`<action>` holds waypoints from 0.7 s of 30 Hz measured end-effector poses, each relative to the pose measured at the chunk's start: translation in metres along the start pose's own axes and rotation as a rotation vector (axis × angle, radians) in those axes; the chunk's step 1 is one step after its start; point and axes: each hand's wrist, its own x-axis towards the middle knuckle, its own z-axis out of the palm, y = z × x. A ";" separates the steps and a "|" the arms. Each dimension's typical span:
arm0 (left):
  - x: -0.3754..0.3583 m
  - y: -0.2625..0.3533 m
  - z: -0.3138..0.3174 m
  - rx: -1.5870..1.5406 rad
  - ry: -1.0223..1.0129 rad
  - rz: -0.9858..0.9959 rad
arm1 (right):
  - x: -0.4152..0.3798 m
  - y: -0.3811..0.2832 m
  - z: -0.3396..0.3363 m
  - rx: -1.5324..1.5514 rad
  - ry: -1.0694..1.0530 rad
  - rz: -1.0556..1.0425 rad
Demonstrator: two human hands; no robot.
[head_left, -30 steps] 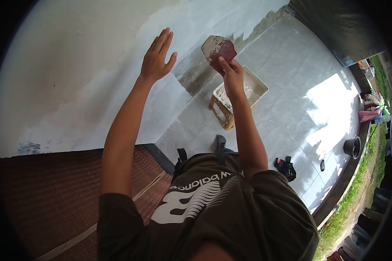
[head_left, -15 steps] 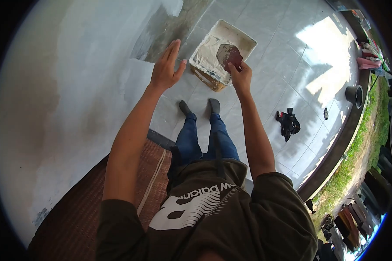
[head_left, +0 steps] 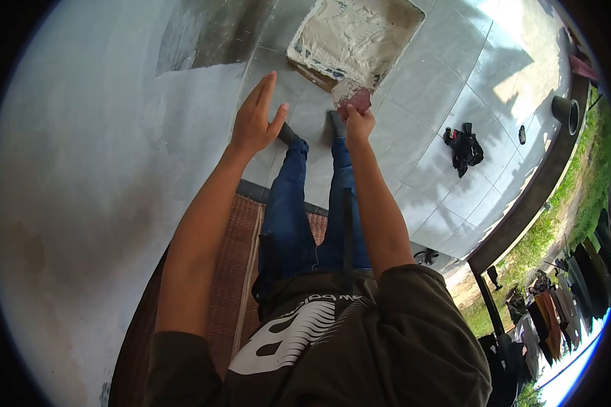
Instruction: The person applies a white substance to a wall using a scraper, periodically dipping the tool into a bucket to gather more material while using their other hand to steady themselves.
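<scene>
My right hand (head_left: pixel 358 125) pinches a flat, reddish putty spreader (head_left: pixel 355 99) between thumb and fingers. Creamy white putty (head_left: pixel 352 39) coats the spreader's far part, which overlaps the near corner of a rectangular tray (head_left: pixel 404 42) in this view. The same putty fills much of that tray, its surface ridged and uneven. To the left, my left hand (head_left: pixel 252 121) is held out empty, its fingers stretched straight and the thumb apart, overlapping the edge between wall and floor in view.
A patchily coated wall (head_left: pixel 95 169) runs along the left, with a bare grey patch (head_left: pixel 217 34) at the top. On the tiled floor (head_left: pixel 421 122) lie a black bundle (head_left: pixel 464 149) and a small dark object (head_left: pixel 522 134). A dark bucket (head_left: pixel 565 114) stands by the ledge. Woven matting (head_left: pixel 217 271) lies at lower left.
The view has shifted, so the tray sits higher in it. My right hand has drawn the spreader from over the tray to its near corner. My left hand stays outstretched.
</scene>
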 end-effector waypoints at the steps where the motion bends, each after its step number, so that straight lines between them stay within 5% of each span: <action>1: -0.002 -0.004 -0.001 0.004 -0.015 -0.003 | 0.009 0.016 0.001 -0.004 0.007 0.009; 3: -0.004 -0.013 -0.001 0.003 -0.028 -0.012 | 0.022 0.033 0.005 -0.257 0.098 -0.195; 13: -0.010 -0.034 -0.002 -0.006 -0.054 -0.036 | 0.015 0.052 0.060 -0.279 0.219 -0.330; 19: -0.013 -0.038 -0.004 -0.011 -0.059 -0.045 | -0.001 0.018 0.114 -0.100 0.267 -0.235; 21: -0.013 -0.038 -0.004 -0.012 -0.059 -0.049 | 0.007 0.000 0.124 0.406 0.095 -0.019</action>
